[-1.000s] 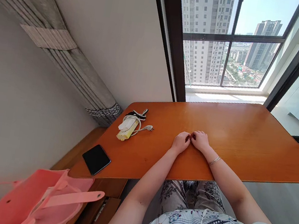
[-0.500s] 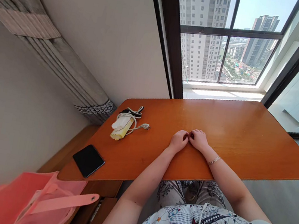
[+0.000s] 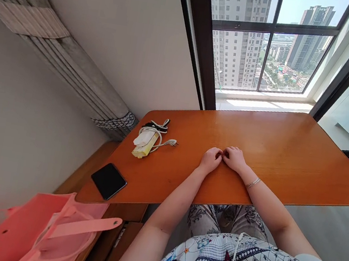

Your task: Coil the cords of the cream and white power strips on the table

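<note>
My left hand and my right hand rest on the brown wooden table, near its front edge. Fingers on both are curled in, and the two hands meet at the fingertips. I see nothing held in either one. A thin bracelet circles my right wrist. To the left of my hands lies a yellow and white packet, apparently tissues. A white cable with a plug loops around it, beside a black item. Closer to the left corner, a black-screened phone or tablet lies flat.
A pink bag with a strap sits below the table's left corner, by a brown wooden cabinet. A grey curtain hangs at the left wall. Beyond the table's far edge is a dark-framed window.
The camera view has tilted slightly, so the table and window appear a little higher. My hands stay together at the same place on the table.
</note>
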The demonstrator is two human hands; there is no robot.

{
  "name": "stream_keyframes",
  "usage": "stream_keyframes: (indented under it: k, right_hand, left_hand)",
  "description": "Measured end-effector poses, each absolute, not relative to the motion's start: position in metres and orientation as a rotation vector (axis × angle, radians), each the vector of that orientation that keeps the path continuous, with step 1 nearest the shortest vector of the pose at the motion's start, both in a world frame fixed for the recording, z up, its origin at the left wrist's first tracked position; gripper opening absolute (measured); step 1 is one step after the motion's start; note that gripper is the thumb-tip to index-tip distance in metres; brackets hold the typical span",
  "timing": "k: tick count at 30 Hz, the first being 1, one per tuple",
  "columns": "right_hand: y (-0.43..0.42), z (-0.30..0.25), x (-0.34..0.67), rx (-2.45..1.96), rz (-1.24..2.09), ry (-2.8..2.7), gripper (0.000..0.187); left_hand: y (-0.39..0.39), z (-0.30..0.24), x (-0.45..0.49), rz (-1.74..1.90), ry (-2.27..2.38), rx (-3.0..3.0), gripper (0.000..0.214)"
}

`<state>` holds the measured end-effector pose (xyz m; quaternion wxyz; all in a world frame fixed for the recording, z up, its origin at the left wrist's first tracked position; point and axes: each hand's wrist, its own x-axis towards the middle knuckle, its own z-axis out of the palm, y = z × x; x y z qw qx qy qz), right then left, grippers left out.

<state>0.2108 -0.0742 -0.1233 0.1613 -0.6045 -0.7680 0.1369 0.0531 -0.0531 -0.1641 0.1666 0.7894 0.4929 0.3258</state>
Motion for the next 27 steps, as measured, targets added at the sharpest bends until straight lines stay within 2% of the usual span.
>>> stream_keyframes:
  k: [27]
  right_hand:
    - [-0.0731, -0.1221, 0.2112, -1.699, 0.364, -2.233, 0.024]
  left_hand:
    - [-0.0471, -0.1625, 0.054, 0.996, 1.429, 2.148, 0.016]
